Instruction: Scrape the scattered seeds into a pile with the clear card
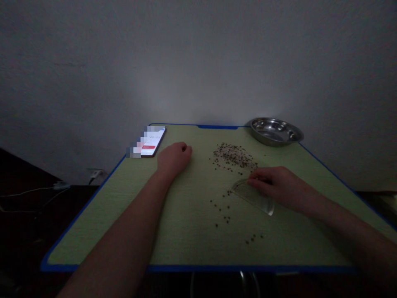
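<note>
My right hand (276,184) pinches the curved edge of a clear plastic protractor (256,199), whose straight edge faces the near left. A few dark beads or seeds lie by the protractor's left corner. Beyond it spreads a pile of small dark and pale grains (234,156), too small to name surely. More dark ones (227,217) are scattered toward the table's near side. Left of the pile, my left hand (175,158) rests on the table as a loose fist, with nothing visible in it.
A shallow steel bowl (276,131) stands at the far right corner of the green table (186,231), which has a blue rim. At the far left lies a phone (151,142) with its screen lit. A grey wall (198,62) rises behind. White cables (62,186) run at the left.
</note>
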A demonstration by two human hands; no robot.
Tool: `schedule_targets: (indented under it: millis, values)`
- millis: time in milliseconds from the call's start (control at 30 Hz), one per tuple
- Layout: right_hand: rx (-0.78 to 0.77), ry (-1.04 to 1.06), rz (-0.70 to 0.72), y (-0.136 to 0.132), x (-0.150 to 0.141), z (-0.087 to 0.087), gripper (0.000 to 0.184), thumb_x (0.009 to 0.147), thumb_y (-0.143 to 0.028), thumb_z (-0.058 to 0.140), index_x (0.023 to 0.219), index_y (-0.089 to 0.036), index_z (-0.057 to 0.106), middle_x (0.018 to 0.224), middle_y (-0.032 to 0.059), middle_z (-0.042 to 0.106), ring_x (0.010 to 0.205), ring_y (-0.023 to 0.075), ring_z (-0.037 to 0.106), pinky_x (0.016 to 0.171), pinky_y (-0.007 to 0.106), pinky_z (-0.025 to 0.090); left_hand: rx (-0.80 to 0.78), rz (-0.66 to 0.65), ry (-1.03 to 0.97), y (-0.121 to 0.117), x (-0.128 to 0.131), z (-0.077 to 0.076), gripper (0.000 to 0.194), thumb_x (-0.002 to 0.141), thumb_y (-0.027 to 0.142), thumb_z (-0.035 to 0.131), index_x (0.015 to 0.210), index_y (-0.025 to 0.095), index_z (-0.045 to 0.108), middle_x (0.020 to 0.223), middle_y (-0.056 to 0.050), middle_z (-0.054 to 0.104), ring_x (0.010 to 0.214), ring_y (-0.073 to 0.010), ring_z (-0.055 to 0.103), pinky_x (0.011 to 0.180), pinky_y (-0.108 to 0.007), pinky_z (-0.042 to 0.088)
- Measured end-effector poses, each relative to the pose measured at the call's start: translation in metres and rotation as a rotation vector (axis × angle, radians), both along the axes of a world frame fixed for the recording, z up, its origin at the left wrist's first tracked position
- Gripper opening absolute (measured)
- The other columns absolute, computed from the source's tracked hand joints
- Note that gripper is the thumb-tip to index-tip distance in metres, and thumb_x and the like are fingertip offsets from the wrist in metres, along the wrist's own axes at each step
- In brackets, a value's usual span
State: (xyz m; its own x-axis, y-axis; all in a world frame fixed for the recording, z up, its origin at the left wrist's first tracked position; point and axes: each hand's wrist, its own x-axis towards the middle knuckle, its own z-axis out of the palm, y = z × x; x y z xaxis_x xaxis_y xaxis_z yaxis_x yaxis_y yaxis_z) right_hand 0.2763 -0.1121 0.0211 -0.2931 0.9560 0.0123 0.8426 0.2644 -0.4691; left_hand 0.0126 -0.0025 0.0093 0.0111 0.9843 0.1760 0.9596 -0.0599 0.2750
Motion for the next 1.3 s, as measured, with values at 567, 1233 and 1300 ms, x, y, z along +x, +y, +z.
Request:
schedule_targets:
  millis: [567,1233,1300]
  values:
    - [-0.101,0.016,0.04,-0.006,0.002,0.0,0.027,0.09,-0.036,0.05,0.081,-0.02,0.07,0.071,0.0021,0.068,0.061,0.0152,0.058,0.055,0.028,0.039,-0.007,0.004,0.012,0.0,0.0,0.0,0.04,0.087,0.045,0.036,0.086,0.022,0.069,0.092,-0.01,0.071,0.077,-0.0219,0.061,0.064,-0.033,0.042]
    - [-0.058,-0.029,0.041,-0.001,-0.004,0.0,0.026,0.09,-0.033,0.049,0.083,-0.021,0.071,0.073,0.0021,0.07,0.062,0.0152,0.06,0.057,0.027,0.039,0.0,-0.002,0.018,-0.001,0.0,0.001,0.04,0.088,0.044,0.036,0.087,0.021,0.07,0.092,-0.011,0.07,0.077,-0.0218,0.061,0.064,-0.032,0.042]
    - [-0.042,-0.013,0.05,-0.001,-0.006,0.0,0.025,0.09,-0.033,0.05,0.083,-0.021,0.071,0.074,0.0024,0.07,0.063,0.0154,0.06,0.058,0.027,0.04,0.003,-0.004,0.014,-0.001,0.0,0.0,0.04,0.088,0.044,0.036,0.087,0.021,0.07,0.091,-0.011,0.07,0.077,-0.0218,0.061,0.064,-0.033,0.042]
